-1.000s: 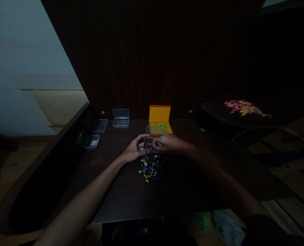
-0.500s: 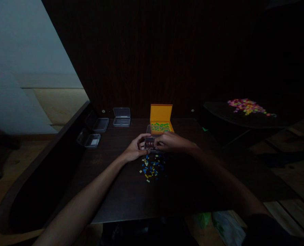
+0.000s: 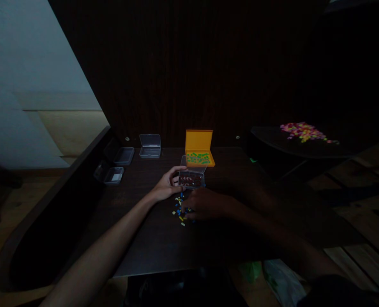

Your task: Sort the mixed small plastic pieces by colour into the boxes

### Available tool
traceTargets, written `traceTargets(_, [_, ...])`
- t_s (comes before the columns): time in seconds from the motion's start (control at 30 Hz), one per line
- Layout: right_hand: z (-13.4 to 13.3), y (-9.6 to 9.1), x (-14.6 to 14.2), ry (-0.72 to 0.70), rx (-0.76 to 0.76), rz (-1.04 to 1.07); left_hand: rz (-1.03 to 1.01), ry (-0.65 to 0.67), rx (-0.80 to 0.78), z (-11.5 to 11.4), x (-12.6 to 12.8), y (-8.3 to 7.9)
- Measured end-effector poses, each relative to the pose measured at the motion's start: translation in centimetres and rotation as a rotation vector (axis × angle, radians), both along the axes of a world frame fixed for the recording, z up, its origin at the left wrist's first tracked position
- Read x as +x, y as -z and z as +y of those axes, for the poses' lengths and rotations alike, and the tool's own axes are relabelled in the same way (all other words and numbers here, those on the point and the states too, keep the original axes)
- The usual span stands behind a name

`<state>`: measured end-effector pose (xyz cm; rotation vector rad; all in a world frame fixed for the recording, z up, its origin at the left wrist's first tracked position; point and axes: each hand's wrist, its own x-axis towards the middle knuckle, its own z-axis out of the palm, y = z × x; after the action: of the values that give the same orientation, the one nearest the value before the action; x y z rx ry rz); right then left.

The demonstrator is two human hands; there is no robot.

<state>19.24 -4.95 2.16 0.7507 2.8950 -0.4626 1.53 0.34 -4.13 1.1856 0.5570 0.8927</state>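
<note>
A small clear plastic box with dark reddish pieces in it stands on the dark wooden table. My left hand curls against the box's left side, thumb and fingers touching it. Just in front of the box lies a heap of small blue, yellow and white pieces. My right hand rests on that heap with its fingers bent down over the pieces; the dim light hides what the fingertips hold. An open orange box with green pieces stands behind the clear box.
Three open clear boxes stand at the table's back left: one by the wall, one further left, one nearer me. A round side table at right carries a heap of pink and yellow pieces. A dark panel rises behind.
My right hand has left the clear box and come toward me, down onto the heap of pieces. The left hand stays at the box, whose contents now show.
</note>
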Motion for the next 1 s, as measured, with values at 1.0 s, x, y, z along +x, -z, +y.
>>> traceTargets(1.0, [2.9,-1.5,3.6,0.384,0.229,-0.149,0.006,0.004,0.030,0.1,0.0,0.2])
